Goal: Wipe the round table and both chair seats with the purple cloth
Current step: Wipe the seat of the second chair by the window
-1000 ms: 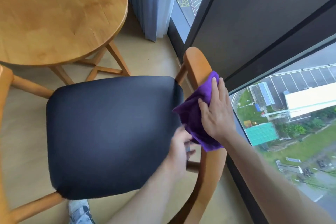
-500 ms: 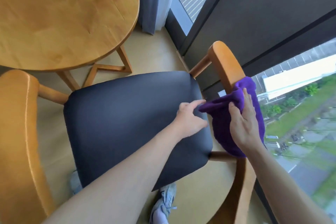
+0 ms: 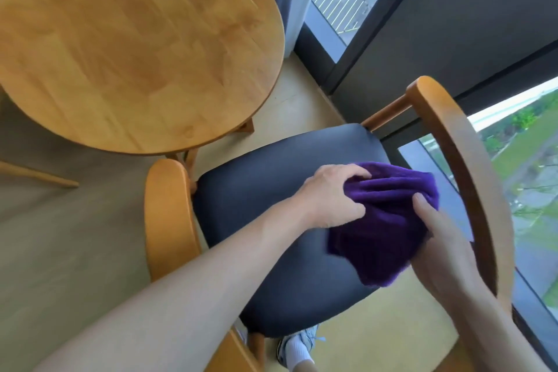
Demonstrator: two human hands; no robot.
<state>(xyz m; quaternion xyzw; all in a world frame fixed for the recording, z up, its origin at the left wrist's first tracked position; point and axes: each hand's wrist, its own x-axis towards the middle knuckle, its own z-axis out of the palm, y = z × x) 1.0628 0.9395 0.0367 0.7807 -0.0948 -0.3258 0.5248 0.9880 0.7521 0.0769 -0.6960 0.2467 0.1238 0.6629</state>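
The purple cloth (image 3: 389, 220) is bunched over the right half of the black chair seat (image 3: 259, 190). My left hand (image 3: 329, 196) grips the cloth's upper left edge, fingers curled into the fabric. My right hand (image 3: 444, 248) holds the cloth's right side, with the thumb on top of it. The round wooden table (image 3: 136, 48) stands at the upper left, bare. The chair's curved wooden backrest (image 3: 465, 166) arcs to the right of my hands, and its left end (image 3: 166, 220) lies beside my left forearm.
A tall window with a dark frame (image 3: 422, 48) runs along the right, close behind the chair. A curtain (image 3: 287, 0) hangs at the top. My shoe (image 3: 297, 347) shows under the seat. Another chair's leg (image 3: 39, 175) crosses the floor at the left.
The cloth left the backrest rail and came over the seat. My left hand reached across and took hold of it. The view swung so the table fills the upper left.
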